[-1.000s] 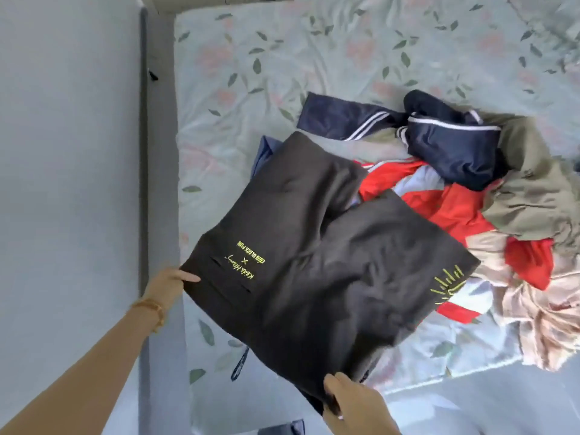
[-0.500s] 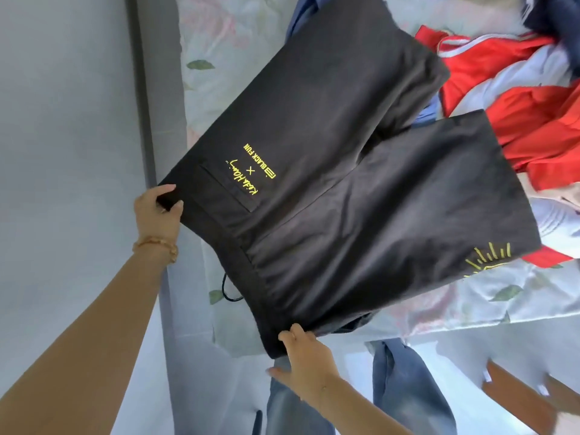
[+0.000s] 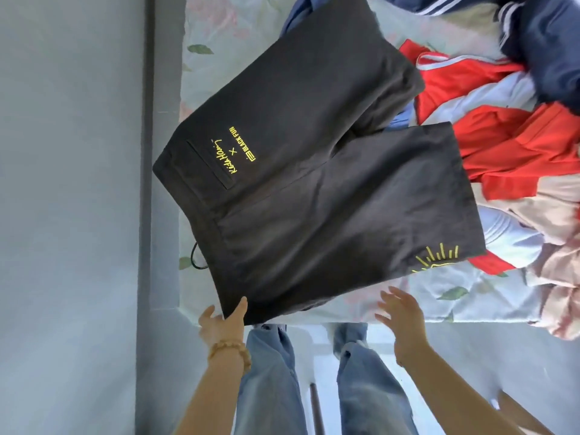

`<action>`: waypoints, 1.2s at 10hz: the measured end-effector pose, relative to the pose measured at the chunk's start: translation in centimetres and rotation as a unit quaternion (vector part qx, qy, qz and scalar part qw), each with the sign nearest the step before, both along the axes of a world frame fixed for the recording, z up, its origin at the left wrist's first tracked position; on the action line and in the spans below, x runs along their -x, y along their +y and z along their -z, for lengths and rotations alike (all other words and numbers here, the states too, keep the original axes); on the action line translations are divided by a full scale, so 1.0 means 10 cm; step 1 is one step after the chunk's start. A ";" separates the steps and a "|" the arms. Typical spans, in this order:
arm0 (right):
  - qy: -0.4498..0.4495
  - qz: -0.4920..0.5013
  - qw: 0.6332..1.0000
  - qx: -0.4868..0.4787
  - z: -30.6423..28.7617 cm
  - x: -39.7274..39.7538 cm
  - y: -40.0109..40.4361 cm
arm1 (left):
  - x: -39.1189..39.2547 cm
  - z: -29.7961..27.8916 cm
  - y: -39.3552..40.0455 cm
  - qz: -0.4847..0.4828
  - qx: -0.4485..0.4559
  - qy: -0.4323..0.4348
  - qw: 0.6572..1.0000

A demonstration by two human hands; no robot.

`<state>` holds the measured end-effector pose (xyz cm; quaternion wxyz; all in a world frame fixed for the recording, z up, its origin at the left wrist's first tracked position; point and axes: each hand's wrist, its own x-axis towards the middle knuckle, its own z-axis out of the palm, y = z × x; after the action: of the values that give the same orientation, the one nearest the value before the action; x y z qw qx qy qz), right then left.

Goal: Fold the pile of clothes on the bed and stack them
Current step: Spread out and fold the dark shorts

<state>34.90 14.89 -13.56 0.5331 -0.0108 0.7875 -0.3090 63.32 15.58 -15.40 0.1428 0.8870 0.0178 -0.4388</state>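
The black shorts with yellow print lie spread flat on the floral bedsheet, waistband toward the left. My left hand, with a bead bracelet on its wrist, pinches the near waistband corner, thumb on top of the fabric. My right hand hovers just off the near edge of the shorts, fingers spread, holding nothing. The pile of unfolded clothes lies to the right: a red and white jacket, a navy garment and a pale pink garment.
A grey wall and a dark bed-frame strip run along the left side of the bed. The mattress's near edge is right in front of my legs in blue jeans. A blue garment peeks out behind the shorts.
The shorts have been laid down flat on the bed. My left hand left the far waistband corner for the near one. My right hand let go and shifted right, open.
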 end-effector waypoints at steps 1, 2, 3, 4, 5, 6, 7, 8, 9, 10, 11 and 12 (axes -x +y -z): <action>-0.035 0.060 0.998 -0.005 0.12 0.53 -0.16 | 0.20 0.04 0.21 -0.193 -0.055 0.168 0.965; -0.101 0.076 0.992 0.015 0.24 0.94 -0.43 | 0.43 0.12 0.30 -0.314 0.041 0.243 0.917; -0.128 0.101 0.986 0.018 0.30 1.13 -0.76 | 0.57 0.20 0.25 -0.376 0.128 0.229 0.889; -0.121 0.123 0.983 0.061 0.28 1.16 -1.00 | 0.58 0.13 0.18 -0.490 0.202 0.225 0.818; -0.081 0.104 0.983 0.127 0.10 1.24 -1.07 | 0.63 -0.12 0.15 -0.484 0.337 0.223 0.776; -0.084 0.087 0.974 0.190 -0.08 1.47 -1.03 | 0.61 -0.35 0.19 -0.421 0.453 0.255 0.743; -0.151 0.090 0.959 0.220 -0.10 1.66 -0.81 | 0.56 -0.40 0.31 -0.382 0.501 0.279 0.725; -0.158 0.106 0.965 0.179 0.05 1.68 -0.45 | 0.50 -0.25 0.42 -0.405 0.443 0.252 0.759; -0.128 0.099 0.983 0.090 0.26 1.66 -0.11 | 0.52 -0.03 0.52 -0.404 0.324 0.210 0.829; -0.095 0.096 0.991 0.013 0.42 1.66 0.13 | 0.37 0.18 0.69 -0.451 0.232 0.060 0.860; -0.082 0.104 0.991 0.008 0.53 1.67 0.23 | 0.31 0.13 0.70 -0.698 0.252 0.211 0.637; -0.079 0.094 0.992 0.016 0.54 1.70 0.23 | 0.22 0.13 0.41 -0.447 0.308 0.192 0.818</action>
<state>17.91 17.22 -18.95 0.5616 0.0792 0.7357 -0.3701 61.14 19.65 -16.73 0.5826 0.5891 0.3032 -0.4707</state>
